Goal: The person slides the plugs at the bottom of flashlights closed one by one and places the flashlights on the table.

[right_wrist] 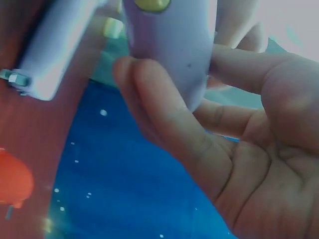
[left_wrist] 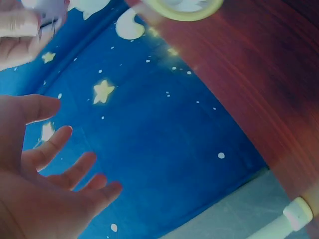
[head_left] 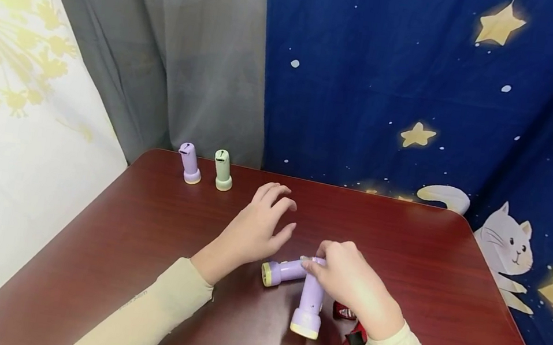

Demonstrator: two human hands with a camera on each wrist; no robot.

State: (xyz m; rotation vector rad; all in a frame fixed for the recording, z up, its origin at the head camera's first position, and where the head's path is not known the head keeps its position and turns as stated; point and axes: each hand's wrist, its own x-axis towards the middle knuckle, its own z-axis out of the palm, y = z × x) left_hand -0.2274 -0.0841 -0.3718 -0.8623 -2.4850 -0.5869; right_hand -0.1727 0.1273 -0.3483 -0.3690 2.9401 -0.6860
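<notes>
Head view: near the lying flashlight (head_left: 292,270), a second flashlight (head_left: 311,300) is being clamped by the right hand (head_left: 353,275); the left hand (head_left: 259,230) is being held fingers apart; beyond, upright flashlights (head_left: 223,172) are seemingly standing finished, two remaining.

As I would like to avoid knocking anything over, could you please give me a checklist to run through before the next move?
1. Right hand grips the purple cylindrical flashlight with a yellow rim: ok, held near its tail end.
2. Left hand free: ok, empty.
3. Second purple cylindrical flashlight upright: not ok, it lies on its side.
4. Far-left purple cylindrical flashlight and pale green cylindrical flashlight upright: ok, both stand.
5. Red-and-black things near the right hand fully visible: not ok, partly hidden.
6. Gripped flashlight switched off: cannot tell.
</notes>
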